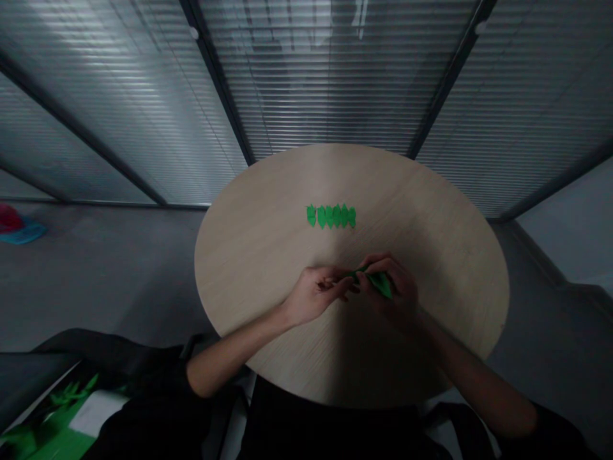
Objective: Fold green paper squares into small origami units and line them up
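Closest to me, the person's dark black clothing (335, 428) fills the bottom of the view, and a glossy green-and-white printed sheet (62, 415) lies off to the lower left, beside a dark padded seat (29, 383). Both bare forearms reach forward over the edge of a round, pale wooden table (460, 255), apparently so the hands can work above a firm surface. The hands are together, not apart: the right hand (390, 294) is clamped on a folded piece of bright green paper (380, 284), and the fingertips of the left hand (316, 295) pinch its narrow end, which looks like a grip for keeping the folds tight. Farther along the table sits a neat side-by-side row of small pointed green paper shapes (330, 216), seemingly lined up so they stay together and can be counted at a glance. Beyond the table, a red-and-turquoise object (19, 227) lies on the grey floor (105, 287), and a glass partition with slatted grey blinds (335, 76) closes off the far side.
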A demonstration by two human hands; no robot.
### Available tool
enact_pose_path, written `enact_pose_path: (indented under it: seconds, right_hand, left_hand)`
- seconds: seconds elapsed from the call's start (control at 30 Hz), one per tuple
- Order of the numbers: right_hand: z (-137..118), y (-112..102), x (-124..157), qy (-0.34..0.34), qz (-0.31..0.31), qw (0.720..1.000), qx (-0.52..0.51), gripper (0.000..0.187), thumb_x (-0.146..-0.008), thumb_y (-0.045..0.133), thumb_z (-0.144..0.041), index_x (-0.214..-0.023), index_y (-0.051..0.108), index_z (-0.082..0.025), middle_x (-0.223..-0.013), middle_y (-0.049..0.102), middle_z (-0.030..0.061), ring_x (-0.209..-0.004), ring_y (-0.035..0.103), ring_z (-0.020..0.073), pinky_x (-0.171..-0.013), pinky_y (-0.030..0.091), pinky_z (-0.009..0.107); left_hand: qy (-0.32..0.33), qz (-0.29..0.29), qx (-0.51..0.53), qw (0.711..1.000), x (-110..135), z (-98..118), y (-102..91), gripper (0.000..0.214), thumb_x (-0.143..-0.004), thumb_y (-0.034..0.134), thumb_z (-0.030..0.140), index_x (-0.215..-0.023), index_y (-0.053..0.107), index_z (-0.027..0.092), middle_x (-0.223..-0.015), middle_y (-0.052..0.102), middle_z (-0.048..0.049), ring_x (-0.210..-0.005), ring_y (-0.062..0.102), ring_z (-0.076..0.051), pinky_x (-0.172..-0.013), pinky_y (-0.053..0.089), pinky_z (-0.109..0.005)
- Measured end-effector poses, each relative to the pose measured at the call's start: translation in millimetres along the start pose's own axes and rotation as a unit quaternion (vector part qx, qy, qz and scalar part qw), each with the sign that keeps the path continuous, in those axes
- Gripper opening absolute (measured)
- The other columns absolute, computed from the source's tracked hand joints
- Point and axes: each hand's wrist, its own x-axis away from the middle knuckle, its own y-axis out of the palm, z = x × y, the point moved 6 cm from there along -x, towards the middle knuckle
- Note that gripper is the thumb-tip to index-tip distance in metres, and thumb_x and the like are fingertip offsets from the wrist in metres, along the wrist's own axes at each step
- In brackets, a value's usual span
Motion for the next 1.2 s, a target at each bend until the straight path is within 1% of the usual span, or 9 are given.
enact_pose_path:
  seconds: [0.13,0.33,0.43,0.57,0.67,0.97,1.2]
  right_hand:
    - [-0.1,0.1,-0.5,-0.003,-0.007,1.0,0.002,0.011,-0.093,0.073,-0.019,-0.092,0.063,-0.024,-0.093,0.069,0.0036,-0.075,0.068,0.0154,-0.064,0.058,0.028]
    - [3.5,-0.5,0.2,0.015,-0.027,1.0,0.004,0.006,-0.095,0.07,-0.021,-0.096,0.065,-0.024,-0.097,0.074,0.0049,-0.08,0.072,0.0162,-0.07,0.06,0.03]
    - [4.6,-0.5,0.6,0.029,-0.028,0.999,0.003,0.006,-0.096,0.07,-0.021,-0.096,0.065,-0.024,-0.097,0.075,0.005,-0.081,0.073,0.0165,-0.072,0.06,0.03]
    - [4.3,-0.2,-0.1,0.034,-0.023,0.999,-0.001,0.005,-0.096,0.069,-0.023,-0.095,0.064,-0.024,-0.096,0.075,0.0048,-0.078,0.073,0.016,-0.068,0.059,0.029]
    - [4.4,0.1,-0.6,0.038,-0.02,0.999,-0.01,0.006,-0.096,0.07,-0.025,-0.095,0.064,-0.023,-0.095,0.074,0.0046,-0.076,0.072,0.0152,-0.066,0.059,0.028]
    - [6.3,1.7,0.9,0.056,-0.019,0.998,-0.035,0.007,-0.095,0.071,-0.021,-0.095,0.064,-0.024,-0.095,0.072,0.0034,-0.078,0.07,0.0149,-0.066,0.058,0.028]
    - [9.9,3.0,4.6,0.071,-0.035,0.996,-0.046,0.015,-0.094,0.071,-0.02,-0.104,0.062,-0.025,-0.098,0.069,0.003,-0.079,0.07,0.0149,-0.064,0.058,0.026]
  left_hand:
    - [0.006,-0.004,0.018,1.0,-1.3,0.8,1.0,0.038,-0.101,0.065,0.045,-0.105,0.079,0.01,-0.091,0.082,-0.0142,-0.072,0.079,-0.018,-0.067,0.069,-0.03]
    - [0.002,0.001,0.012,1.0,-0.4,0.9,-1.5,0.04,-0.101,0.065,0.045,-0.102,0.08,0.009,-0.088,0.082,-0.0143,-0.068,0.078,-0.017,-0.064,0.068,-0.027]
    - [0.005,0.006,0.005,1.0,0.0,2.2,-2.4,0.039,-0.101,0.065,0.045,-0.102,0.08,0.009,-0.089,0.082,-0.014,-0.067,0.077,-0.017,-0.063,0.067,-0.027]
    - [0.018,0.005,0.014,1.0,0.4,2.1,-2.0,0.038,-0.101,0.065,0.045,-0.102,0.079,0.009,-0.089,0.083,-0.0142,-0.068,0.078,-0.017,-0.063,0.067,-0.026]
    - [0.016,0.008,0.009,1.0,0.7,0.9,-2.5,0.036,-0.1,0.066,0.043,-0.102,0.079,0.009,-0.089,0.083,-0.0141,-0.067,0.077,-0.016,-0.063,0.067,-0.027]
    - [0.011,0.016,-0.017,1.0,1.6,1.5,-4.7,0.028,-0.098,0.065,0.033,-0.103,0.078,0.009,-0.084,0.082,-0.0127,-0.063,0.076,-0.015,-0.059,0.063,-0.023]
    - [0.006,0.018,-0.017,1.0,2.5,0.3,-4.4,0.03,-0.096,0.068,0.037,-0.103,0.076,0.009,-0.079,0.081,-0.0117,-0.061,0.075,-0.015,-0.056,0.061,-0.022]
